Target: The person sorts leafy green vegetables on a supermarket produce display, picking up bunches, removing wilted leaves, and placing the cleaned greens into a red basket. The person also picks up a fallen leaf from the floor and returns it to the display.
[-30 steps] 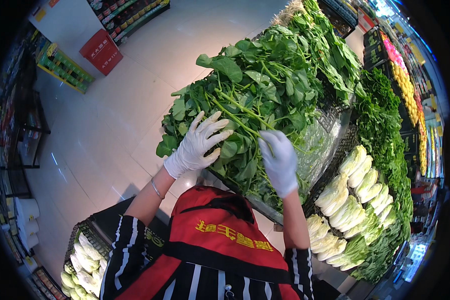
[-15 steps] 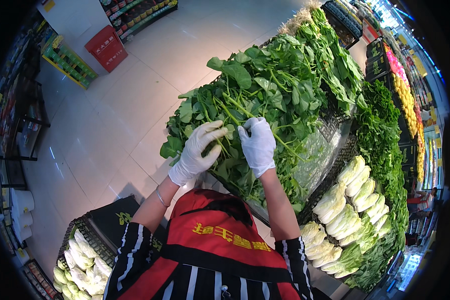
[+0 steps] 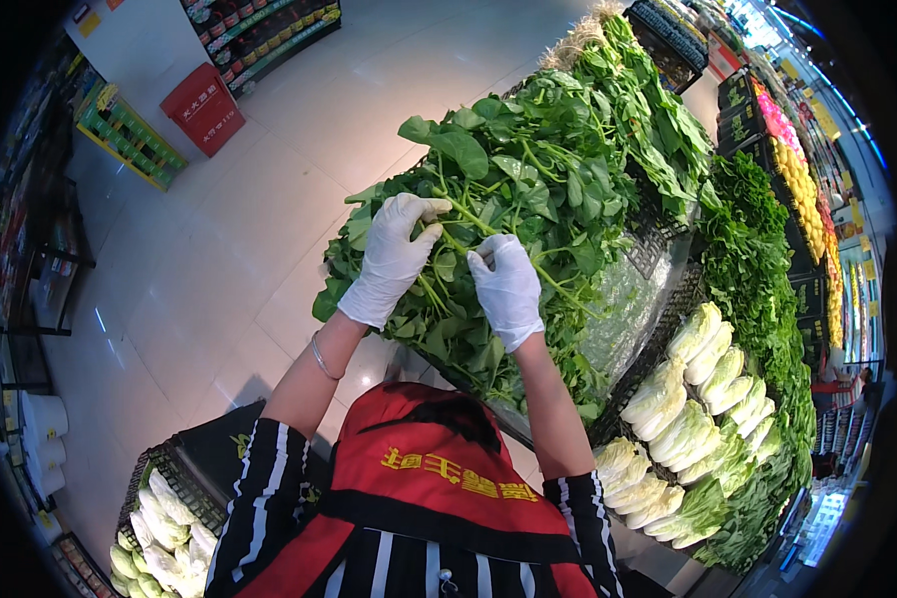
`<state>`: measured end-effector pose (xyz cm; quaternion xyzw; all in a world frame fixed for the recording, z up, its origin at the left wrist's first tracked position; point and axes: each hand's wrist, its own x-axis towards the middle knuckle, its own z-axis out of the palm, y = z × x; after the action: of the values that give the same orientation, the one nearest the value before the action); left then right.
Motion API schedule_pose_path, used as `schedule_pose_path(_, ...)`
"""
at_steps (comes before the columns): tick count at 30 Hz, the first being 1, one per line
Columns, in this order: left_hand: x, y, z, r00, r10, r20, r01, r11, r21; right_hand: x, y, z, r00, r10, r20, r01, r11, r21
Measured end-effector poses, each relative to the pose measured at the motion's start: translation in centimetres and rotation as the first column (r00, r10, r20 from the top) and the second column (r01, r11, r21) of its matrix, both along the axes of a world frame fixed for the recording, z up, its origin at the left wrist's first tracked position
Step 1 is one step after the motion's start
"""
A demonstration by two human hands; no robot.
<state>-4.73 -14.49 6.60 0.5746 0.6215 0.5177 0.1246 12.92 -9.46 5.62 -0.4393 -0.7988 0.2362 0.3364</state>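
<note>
Over the leafy greens, both arms reach up; the left hand and right hand, in white gloves, pinch green stems.

Black wire display rack: leafy greens, pale cabbages on it.

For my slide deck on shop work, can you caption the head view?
Gloved left hand and right hand grip stems in a leafy green pile beside napa cabbages.

Leafy greens pile dead centre, both hands on it
Left hand just left of right hand; cabbages lower right, crate upper left.
</note>
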Motion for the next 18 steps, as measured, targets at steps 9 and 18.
schedule_pose_path(9,1.5,-0.6,1.1,0.889,-0.06,0.454,0.07,0.998,-0.006,0.3,-0.7,0.5,0.938,-0.074,-0.339,-0.041,0.946,-0.321)
schedule_pose_path(18,1.8,-0.3,0.7,0.806,-0.099,0.583,0.099,0.995,0.031,3.6,-1.2,1.8,0.826,-0.277,-0.491,0.227,0.961,-0.161)
